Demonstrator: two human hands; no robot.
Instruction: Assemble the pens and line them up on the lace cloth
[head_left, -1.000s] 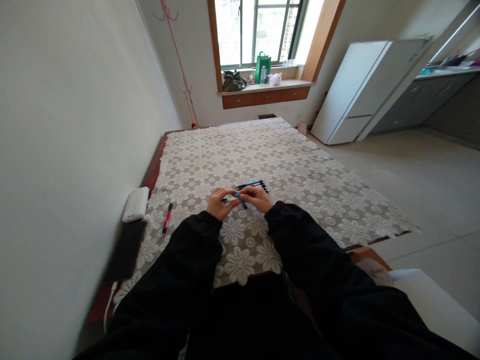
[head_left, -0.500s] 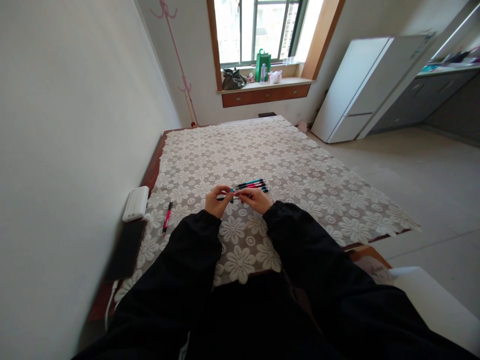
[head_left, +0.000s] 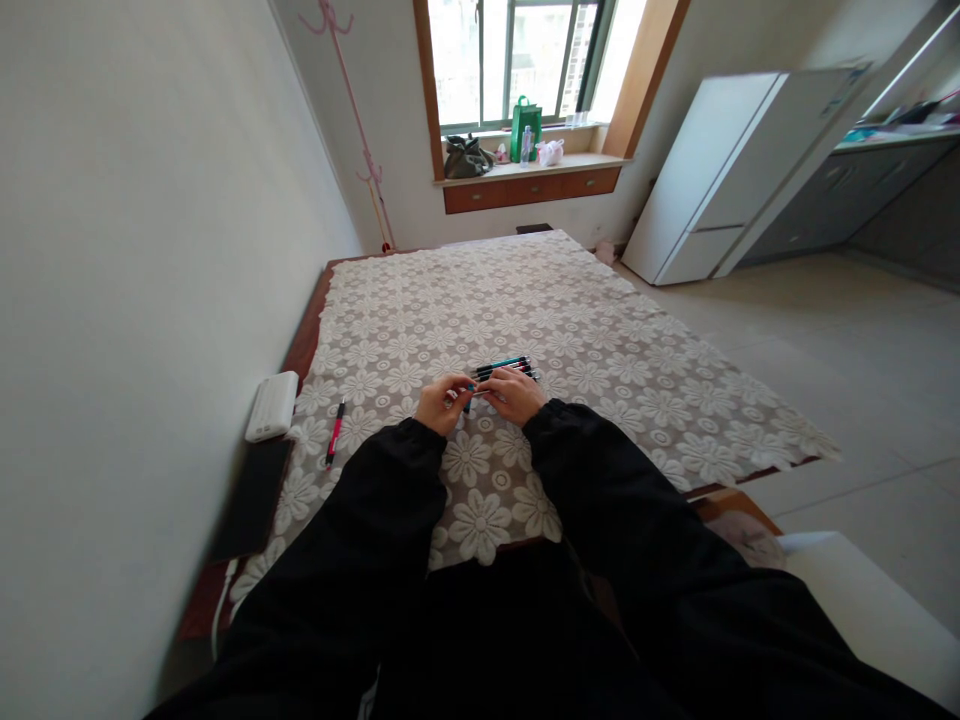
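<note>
- Left hand (head_left: 442, 403) and right hand (head_left: 516, 394) close together, fingertips nearly meeting, both pinched narrow on one pen (head_left: 469, 396) held crosswise between them.
- Slim pen, mostly hidden by the fingers; a teal bit showing in the gap between the two hands, a dark stretch beside it; too small to tell tip from cap.
- Held just above the lace cloth (head_left: 600, 330), white flowers on a grey ground, spread flat under both hands.
- Just beyond the right hand, a small bunch of pens (head_left: 504, 368) lying side by side on the cloth, teal, red and dark barrels, nearly touching the right fingertips.
- Well off to the left of the left hand, a single red pen (head_left: 334, 437) lying alone on the cloth, pointing away from the body.
- Further left, past the cloth's edge, a white box (head_left: 271, 407) against the wall, with a dark flat slab (head_left: 251, 498) nearer the body.
- Wall close on the left side, tight room there.
- Bare cloth stretching far ahead of the hands and wide to the right, as far as the cloth's ragged right edge, with floor (head_left: 847, 360) beyond.
- Near edge of the cloth just behind the wrists, black sleeves (head_left: 390, 520) lying over it.
</note>
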